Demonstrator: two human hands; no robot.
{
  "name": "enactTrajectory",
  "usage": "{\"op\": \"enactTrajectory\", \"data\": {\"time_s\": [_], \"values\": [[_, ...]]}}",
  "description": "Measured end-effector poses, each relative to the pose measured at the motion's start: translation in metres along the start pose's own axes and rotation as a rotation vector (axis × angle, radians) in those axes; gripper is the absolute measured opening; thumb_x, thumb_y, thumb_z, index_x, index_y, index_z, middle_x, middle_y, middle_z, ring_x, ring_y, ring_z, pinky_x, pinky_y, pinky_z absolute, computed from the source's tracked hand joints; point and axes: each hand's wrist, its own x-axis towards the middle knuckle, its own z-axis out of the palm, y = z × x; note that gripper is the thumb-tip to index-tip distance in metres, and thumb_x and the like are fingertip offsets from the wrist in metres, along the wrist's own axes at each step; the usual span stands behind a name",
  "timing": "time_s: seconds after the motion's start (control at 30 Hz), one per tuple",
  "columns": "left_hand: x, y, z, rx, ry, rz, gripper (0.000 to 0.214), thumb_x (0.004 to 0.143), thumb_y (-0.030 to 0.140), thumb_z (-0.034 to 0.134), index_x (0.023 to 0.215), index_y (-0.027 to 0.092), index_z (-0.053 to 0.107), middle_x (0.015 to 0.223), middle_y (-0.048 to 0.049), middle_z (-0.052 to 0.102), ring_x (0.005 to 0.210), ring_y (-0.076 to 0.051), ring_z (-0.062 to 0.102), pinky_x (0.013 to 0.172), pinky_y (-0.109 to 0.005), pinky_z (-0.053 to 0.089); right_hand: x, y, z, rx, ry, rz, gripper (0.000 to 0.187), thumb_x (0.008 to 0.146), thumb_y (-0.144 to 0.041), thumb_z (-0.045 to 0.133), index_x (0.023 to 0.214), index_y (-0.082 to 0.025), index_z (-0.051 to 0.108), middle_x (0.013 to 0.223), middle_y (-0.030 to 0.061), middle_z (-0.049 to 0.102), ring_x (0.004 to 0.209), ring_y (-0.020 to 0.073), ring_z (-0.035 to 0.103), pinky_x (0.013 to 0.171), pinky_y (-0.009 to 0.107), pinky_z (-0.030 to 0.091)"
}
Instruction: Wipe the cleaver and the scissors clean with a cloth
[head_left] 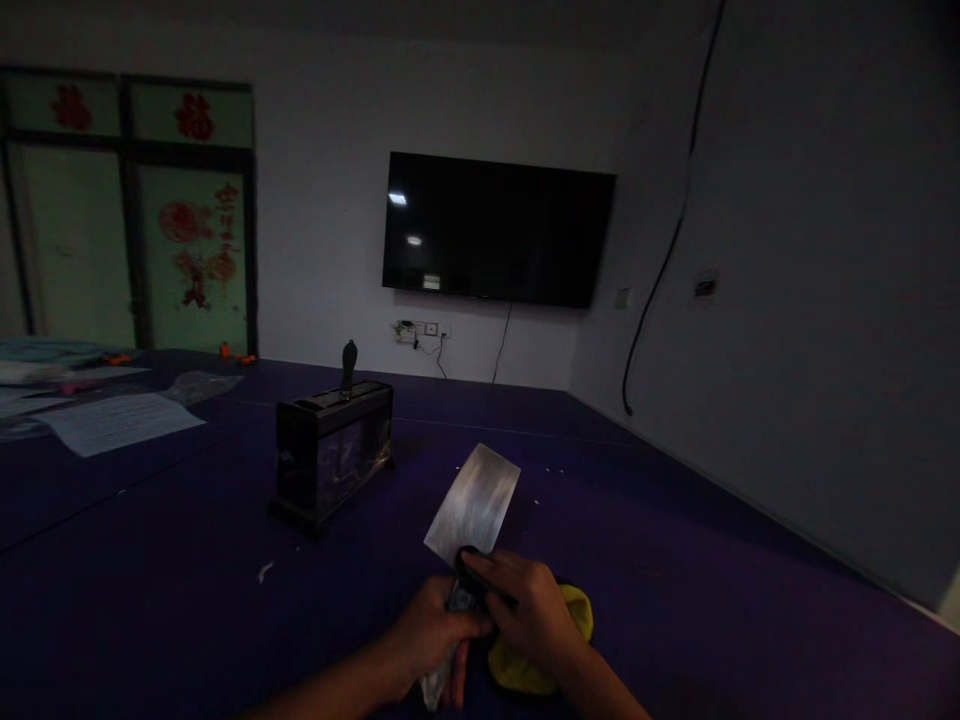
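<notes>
A cleaver (476,500) points up and away, its wide metal blade clear of the hands. My left hand (431,635) is closed around its handle, whose pale lower end shows below the fingers. Fingers of my right hand (536,605) are closed on a small dark rounded piece (468,565) where the blade meets the handle; I cannot make out its kind. Beneath the right hand lies a yellow cloth item (577,607) with a black edge, partly hidden by hand and wrist.
A dark knife block (296,460) with one black handle (349,365) sticking up stands left of the cleaver on the purple tabletop (675,560). Paper sheets (124,422) and clear plastic (201,386) lie farther left. White scraps (265,572) dot the table. A cable (664,270) hangs at the right wall.
</notes>
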Motion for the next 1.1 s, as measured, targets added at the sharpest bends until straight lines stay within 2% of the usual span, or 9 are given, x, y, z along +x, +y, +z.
{"op": "enactTrajectory", "data": {"time_s": [0.27,0.77,0.87,1.1], "values": [[-0.001,-0.002,-0.003,-0.029,-0.047,-0.023,0.035,0.061,0.034,0.059,0.088,0.015,0.047,0.038,0.0038,0.048,0.029,-0.011,0.044,0.033,-0.015,0.027,-0.001,0.007,0.002,0.053,0.021,0.025,0.058,0.067,-0.007,0.040,0.119,-0.024,0.054,0.077,0.0035,0.061,0.066,0.0151,0.057,0.061,0.025,0.042],[-0.003,0.001,-0.003,0.015,-0.051,-0.049,0.035,0.064,0.035,0.059,0.089,0.017,0.043,0.039,0.0068,0.046,0.027,-0.011,0.041,0.033,-0.016,0.027,-0.002,0.016,-0.002,0.068,0.060,0.094,0.054,0.070,-0.009,0.041,0.119,-0.027,0.054,0.083,0.0030,0.064,0.071,0.0154,0.059,0.065,0.026,0.045],[-0.003,0.000,-0.004,0.039,-0.040,-0.064,0.040,0.063,0.037,0.062,0.091,0.016,0.042,0.041,0.0065,0.047,0.028,-0.011,0.041,0.032,-0.016,0.026,-0.003,0.018,-0.004,0.066,0.101,0.102,0.053,0.072,-0.009,0.040,0.120,-0.026,0.053,0.084,0.0035,0.064,0.072,0.0158,0.060,0.065,0.026,0.046],[-0.010,0.009,-0.004,0.092,-0.073,-0.076,0.031,0.064,0.035,0.065,0.081,0.016,0.048,0.043,0.0070,0.047,0.031,-0.006,0.040,0.034,-0.015,0.027,-0.004,0.029,-0.005,0.055,0.286,0.144,0.050,0.073,-0.009,0.040,0.117,-0.027,0.055,0.093,0.0033,0.066,0.079,0.0163,0.062,0.069,0.027,0.049]]}}
